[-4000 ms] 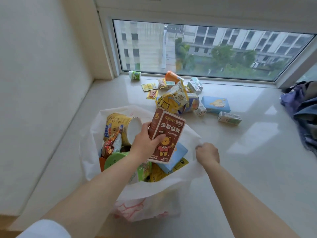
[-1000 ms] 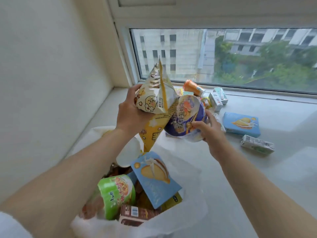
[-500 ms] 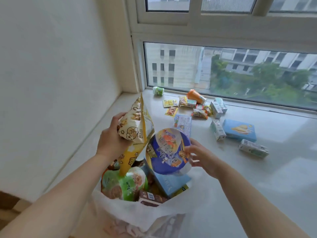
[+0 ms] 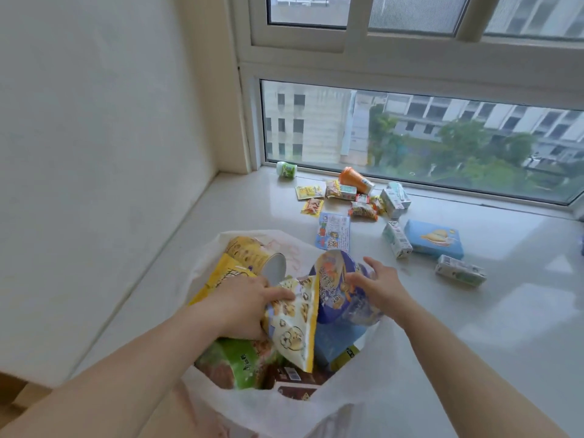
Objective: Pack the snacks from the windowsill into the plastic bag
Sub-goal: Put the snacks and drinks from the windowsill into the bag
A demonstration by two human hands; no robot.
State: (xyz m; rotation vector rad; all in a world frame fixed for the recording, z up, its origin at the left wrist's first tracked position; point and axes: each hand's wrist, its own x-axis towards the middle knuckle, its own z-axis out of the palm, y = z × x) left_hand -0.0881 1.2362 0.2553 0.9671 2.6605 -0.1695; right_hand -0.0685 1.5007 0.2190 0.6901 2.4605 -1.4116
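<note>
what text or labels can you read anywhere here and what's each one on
No text reads clearly enough to quote.
Yellow cartoon-print bag, gripped by the left hand: big characters, blurred and partly covered.
Purple bag: characters blurred.
Green packet: characters blurred.
Brown box: barcode, digits too small.
Blue flat packet on the sill: print too small.

Plastic bag [image 4: 331, 403] brimming; snacks [image 4: 357, 197] (scattered) on windowsill [image 4: 521, 311].

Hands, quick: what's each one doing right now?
Left hand: grips the yellow snack pouch.
Right hand: open, fingers spread against the purple snack bag.
</note>
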